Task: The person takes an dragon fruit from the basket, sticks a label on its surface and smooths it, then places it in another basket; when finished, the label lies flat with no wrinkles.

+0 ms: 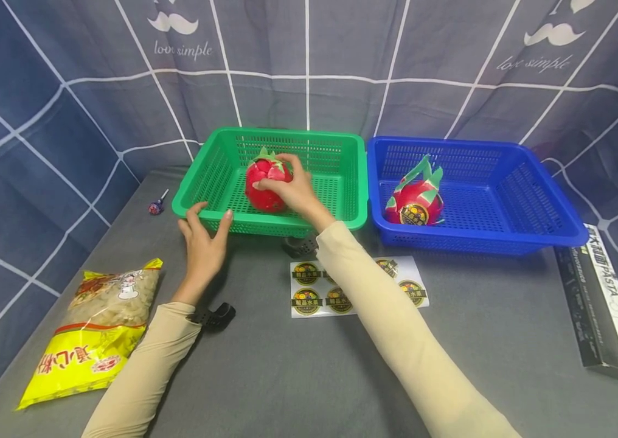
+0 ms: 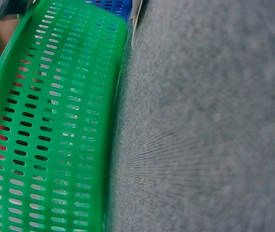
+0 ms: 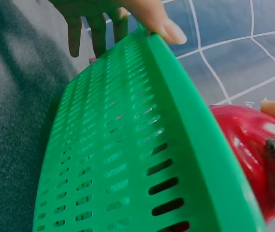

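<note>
Right fingers (image 1: 275,185) clamp the fruit (image 1: 256,198) between them, in the green basket (image 1: 265,225); left fingers (image 1: 224,226), apart, touch its rim.

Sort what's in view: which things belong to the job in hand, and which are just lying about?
Likely in the job: red dragon fruit (in the right hand); green basket; blue basket; stickered dragon fruit; sticker sheet.

Seemingly lying about: yellow bag; lollipop; black-and-white box.
</note>
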The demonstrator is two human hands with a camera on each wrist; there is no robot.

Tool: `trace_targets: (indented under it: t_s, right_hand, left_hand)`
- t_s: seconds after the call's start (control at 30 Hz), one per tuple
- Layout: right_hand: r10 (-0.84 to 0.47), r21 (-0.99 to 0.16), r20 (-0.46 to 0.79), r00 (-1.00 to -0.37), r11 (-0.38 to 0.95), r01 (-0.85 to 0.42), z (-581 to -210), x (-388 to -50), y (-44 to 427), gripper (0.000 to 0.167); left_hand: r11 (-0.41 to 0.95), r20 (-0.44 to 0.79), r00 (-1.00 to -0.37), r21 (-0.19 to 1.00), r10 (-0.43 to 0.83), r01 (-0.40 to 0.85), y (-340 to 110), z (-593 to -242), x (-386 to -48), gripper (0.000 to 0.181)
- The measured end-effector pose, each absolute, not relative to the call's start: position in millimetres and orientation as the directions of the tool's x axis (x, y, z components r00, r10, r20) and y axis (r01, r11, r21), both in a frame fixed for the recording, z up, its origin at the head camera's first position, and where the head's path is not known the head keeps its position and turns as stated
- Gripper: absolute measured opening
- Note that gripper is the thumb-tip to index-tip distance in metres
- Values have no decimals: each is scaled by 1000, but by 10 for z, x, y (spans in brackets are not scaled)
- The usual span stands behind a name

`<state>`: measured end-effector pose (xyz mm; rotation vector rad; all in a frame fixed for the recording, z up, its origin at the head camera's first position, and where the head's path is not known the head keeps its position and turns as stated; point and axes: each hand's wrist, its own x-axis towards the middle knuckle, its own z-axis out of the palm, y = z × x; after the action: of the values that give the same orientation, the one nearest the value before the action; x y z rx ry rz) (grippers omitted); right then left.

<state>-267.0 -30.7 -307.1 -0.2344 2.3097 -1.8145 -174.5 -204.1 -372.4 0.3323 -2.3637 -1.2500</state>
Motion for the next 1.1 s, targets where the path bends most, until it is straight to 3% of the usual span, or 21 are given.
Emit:
trace_targets:
  t_s: [0.4, 0.8, 0.9, 1.1]
  right_hand:
    - [-274, -998, 60, -960, -30, -54, -3041, -2531, -171, 66]
    - [-245, -981, 183, -952, -108, -161, -3011, -2276, 67, 67]
    - [-242, -972, 220, -945, -141, -190, -3137, -2318, 141, 72]
    - [-221, -948, 308, -925, -156, -278, -3737, -2673, 329, 79]
  left_hand:
    - [559, 288, -868, 829, -405, 14, -2040, -3709, -1746, 62]
    - [559, 296, -865, 829, -406, 22, -2037, -3709, -1748, 61]
    - [556, 292, -866, 831, -406, 19, -2036, -3709, -1742, 61]
    - [553, 293, -866, 833, -404, 24, -2036, -3719, -1739, 61]
